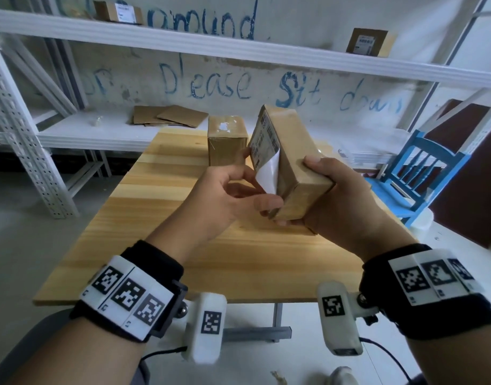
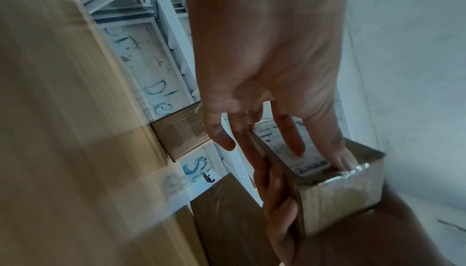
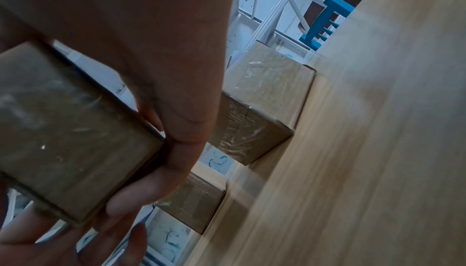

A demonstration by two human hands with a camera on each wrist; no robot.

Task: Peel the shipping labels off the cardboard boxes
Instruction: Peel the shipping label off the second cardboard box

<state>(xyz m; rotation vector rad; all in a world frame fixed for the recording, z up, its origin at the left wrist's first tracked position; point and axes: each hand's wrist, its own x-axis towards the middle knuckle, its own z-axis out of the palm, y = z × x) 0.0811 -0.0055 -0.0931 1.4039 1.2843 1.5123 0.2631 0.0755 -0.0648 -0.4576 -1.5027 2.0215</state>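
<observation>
Both wrists carry black bands with square-coded white tags, closest to the head camera. Above them, the right hand (image 1: 330,195) wraps its fingers and thumb around the near end of a cardboard box (image 1: 291,162), holding it tilted in the air over the wooden table (image 1: 155,245). Its thumb lies on the box's upper face, and the fingertips curl under the bottom corner. Just left of the box, the left hand (image 1: 224,195) pinches the loose lower edge of the shipping label (image 1: 263,151) on the box's left-facing side. That lower part is lifted off the cardboard and shows its blank white back; the upper part, printed with barcodes and text, lies flat against the box. From the left wrist, the fingers (image 2: 290,136) rest across the printed label.

1 more taped box (image 1: 227,140) stands on the table behind the hands, with white scraps on its top.
</observation>
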